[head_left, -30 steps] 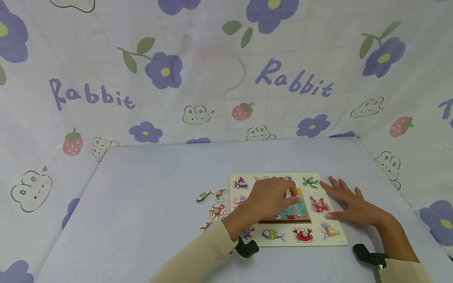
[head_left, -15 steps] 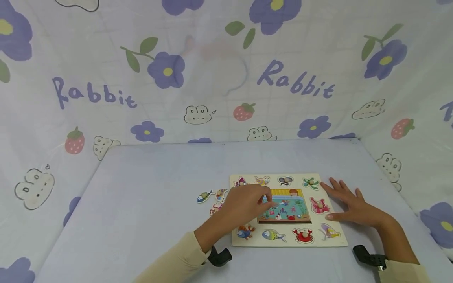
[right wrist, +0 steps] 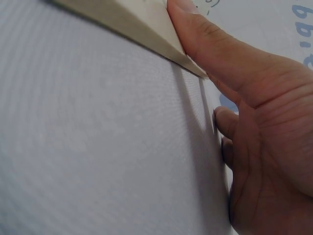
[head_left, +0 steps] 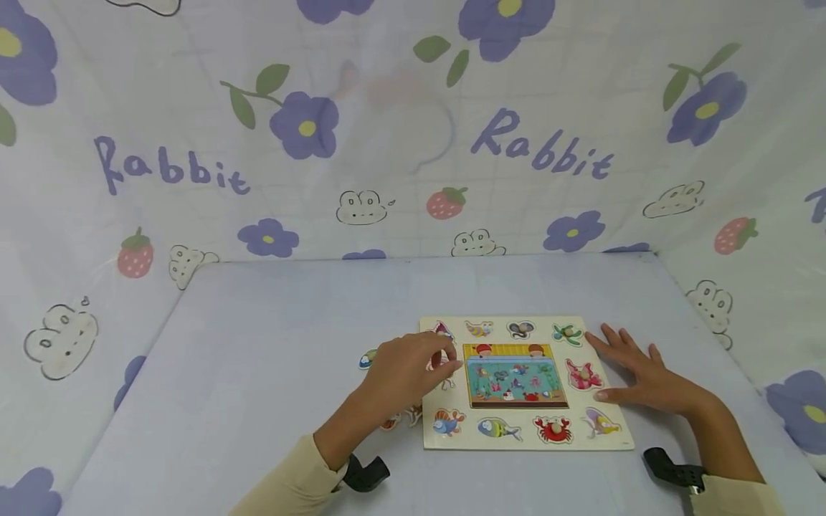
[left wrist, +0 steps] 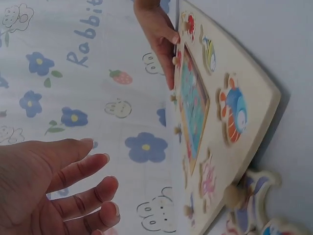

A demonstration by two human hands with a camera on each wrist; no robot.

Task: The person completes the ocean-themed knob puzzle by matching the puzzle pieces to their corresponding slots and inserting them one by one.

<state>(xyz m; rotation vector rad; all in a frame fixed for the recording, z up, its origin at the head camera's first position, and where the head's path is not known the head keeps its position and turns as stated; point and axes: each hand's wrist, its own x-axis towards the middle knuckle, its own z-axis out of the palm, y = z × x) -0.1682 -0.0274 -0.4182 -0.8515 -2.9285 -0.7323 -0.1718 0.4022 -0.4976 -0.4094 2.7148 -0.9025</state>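
A flat wooden puzzle board [head_left: 584, 401] with sea animals around a fish-tank picture [head_left: 516, 380] lies on the table. Knobs stand on several pieces, among them the red crab [head_left: 553, 429] and a pink piece [head_left: 584, 374]. My left hand [head_left: 400, 369] hovers at the board's left side, covering part of its edge; the left wrist view shows its fingers loosely bent with nothing between them. At the opposite edge rests my right hand [head_left: 645, 376], fingers spread and thumb [right wrist: 215, 44] touching the board's side. The blue and orange lobster [left wrist: 234, 110] shows no knob.
Loose pieces lie left of the board, partly hidden by the left hand and forearm: a fish [head_left: 368, 359], a small round-edged piece [head_left: 390, 423] and a knobbed purple one [left wrist: 254, 200]. A printed curtain [head_left: 387, 143] hangs behind the table.
My left hand has drawn back leftward from over the fish-tank picture to the board's left edge, uncovering the picture and top row. My right hand has stayed in place.
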